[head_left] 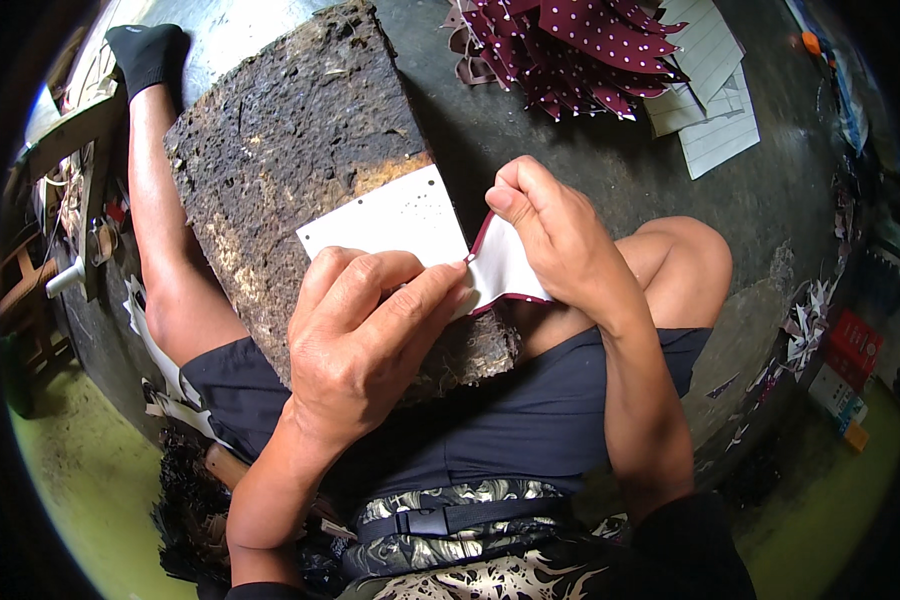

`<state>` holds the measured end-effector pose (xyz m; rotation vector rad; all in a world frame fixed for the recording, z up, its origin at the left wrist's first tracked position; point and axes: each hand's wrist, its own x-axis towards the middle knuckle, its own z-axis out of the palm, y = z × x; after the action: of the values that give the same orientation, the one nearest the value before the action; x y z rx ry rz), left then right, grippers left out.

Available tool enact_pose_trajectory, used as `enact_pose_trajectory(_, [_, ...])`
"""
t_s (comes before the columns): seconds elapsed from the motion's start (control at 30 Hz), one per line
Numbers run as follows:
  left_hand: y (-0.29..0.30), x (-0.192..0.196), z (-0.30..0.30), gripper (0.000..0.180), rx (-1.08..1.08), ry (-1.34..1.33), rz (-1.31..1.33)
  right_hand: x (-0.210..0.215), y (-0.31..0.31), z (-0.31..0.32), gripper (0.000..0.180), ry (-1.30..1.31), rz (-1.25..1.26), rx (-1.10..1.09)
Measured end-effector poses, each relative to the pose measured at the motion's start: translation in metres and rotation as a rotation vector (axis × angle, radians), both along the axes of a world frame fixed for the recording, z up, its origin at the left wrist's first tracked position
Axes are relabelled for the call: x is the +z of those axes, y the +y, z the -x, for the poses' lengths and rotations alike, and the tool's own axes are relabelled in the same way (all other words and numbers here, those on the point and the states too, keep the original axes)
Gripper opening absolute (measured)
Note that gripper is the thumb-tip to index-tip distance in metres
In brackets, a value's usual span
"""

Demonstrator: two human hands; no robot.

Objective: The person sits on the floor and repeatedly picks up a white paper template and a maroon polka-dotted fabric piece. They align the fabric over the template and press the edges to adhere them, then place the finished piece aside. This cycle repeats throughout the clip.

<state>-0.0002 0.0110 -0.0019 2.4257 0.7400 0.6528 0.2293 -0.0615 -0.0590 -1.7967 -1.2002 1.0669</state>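
Left hand (365, 320) presses the white card (390, 222) flat on the worn block (290, 140), fingers closed over its edge. Right hand (555, 235) pinches the fabric piece (505, 272) beside it, so folding looks barely begun. Dotted pile (580, 45) waits beyond.

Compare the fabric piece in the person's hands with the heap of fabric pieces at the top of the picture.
The held fabric piece shows its white side with a maroon edge; the heap shows maroon with white dots. The held piece is single and pinched by both hands; the heap lies untouched on the floor. Both appear to be the same cloth.
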Motion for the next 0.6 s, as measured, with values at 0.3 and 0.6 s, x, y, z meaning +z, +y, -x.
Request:
enact_pose_trajectory(0.3, [-0.001,-0.001,0.001,0.036,-0.011,-0.008,0.0,-0.012,0.0,-0.005,0.03,-0.058,0.042,-0.018])
enact_pose_trajectory(0.6, [-0.003,-0.003,0.001,0.037,-0.016,-0.019,0.02,-0.024,0.001,-0.01,0.029,-0.138,0.035,-0.03])
